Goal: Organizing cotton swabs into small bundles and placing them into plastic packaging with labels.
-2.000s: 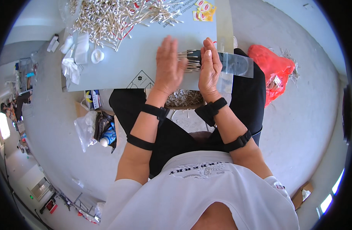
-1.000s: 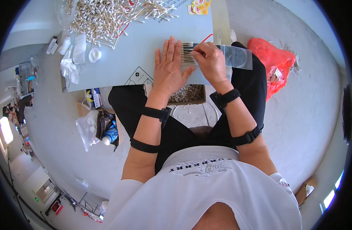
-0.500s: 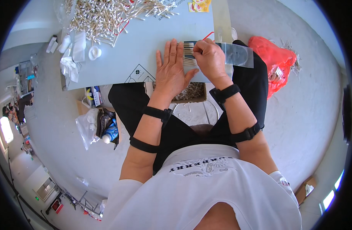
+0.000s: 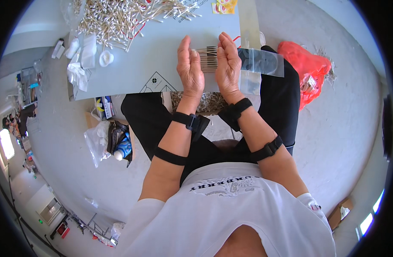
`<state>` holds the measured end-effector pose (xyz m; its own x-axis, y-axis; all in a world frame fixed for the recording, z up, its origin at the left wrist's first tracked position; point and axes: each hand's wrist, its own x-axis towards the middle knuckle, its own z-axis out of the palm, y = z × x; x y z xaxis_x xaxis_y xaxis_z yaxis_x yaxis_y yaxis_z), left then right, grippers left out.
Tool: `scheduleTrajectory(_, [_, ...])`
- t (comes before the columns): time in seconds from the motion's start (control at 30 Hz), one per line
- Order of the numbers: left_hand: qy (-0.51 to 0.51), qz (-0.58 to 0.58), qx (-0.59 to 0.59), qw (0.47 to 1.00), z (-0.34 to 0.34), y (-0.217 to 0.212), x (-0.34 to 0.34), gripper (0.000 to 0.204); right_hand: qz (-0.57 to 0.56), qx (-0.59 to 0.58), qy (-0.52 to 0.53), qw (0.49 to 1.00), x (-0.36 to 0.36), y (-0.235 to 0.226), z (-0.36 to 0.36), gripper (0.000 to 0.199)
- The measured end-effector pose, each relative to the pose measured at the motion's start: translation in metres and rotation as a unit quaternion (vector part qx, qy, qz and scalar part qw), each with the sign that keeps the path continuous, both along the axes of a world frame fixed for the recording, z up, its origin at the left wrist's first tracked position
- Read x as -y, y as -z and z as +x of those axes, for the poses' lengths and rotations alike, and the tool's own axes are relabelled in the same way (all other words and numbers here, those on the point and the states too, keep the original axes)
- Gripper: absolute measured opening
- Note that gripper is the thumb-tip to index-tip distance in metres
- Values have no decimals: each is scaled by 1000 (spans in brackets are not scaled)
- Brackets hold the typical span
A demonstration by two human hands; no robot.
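Note:
A row of cotton swabs (image 4: pixel 208 61) lies side by side on the grey board (image 4: pixel 132 55), partly over a clear plastic sleeve with a dark print (image 4: pixel 265 62). My left hand (image 4: pixel 190 70) stands on its edge at the left ends of the row, fingers stretched. Facing it, my right hand (image 4: pixel 228 66) is at the right ends, also with straight fingers. The swabs span the gap between the palms; whether both palms touch the tips cannot be made out. A large loose heap of cotton swabs (image 4: pixel 115 23) covers the far left of the board.
A small round white container (image 4: pixel 105 58) and clear plastic packs (image 4: pixel 89 51) are at the board's left. Yellow packets (image 4: pixel 224 6) lie at the far edge. A box of swabs (image 4: pixel 205 100) sits below the near edge. On the floor rests a red bag (image 4: pixel 301 70).
My left hand has lifted from lying flat and turned onto its edge. My right hand has opened from a pinch and turned to face it, leaving the swab row between them.

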<state>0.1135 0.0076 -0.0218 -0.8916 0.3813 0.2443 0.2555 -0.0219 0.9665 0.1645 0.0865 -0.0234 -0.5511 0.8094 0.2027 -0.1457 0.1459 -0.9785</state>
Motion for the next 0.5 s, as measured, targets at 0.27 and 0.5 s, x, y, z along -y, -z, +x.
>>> scheduleTrajectory(0.27, [52,-415,-321,850,-2,-19,19,55,-32,-21,-10,999,-7,7,1,26])
scheduleTrajectory(0.5, [76,-464,-324,821,9,-31,31,61,-99,-60,-26,993,-11,3,3,25])
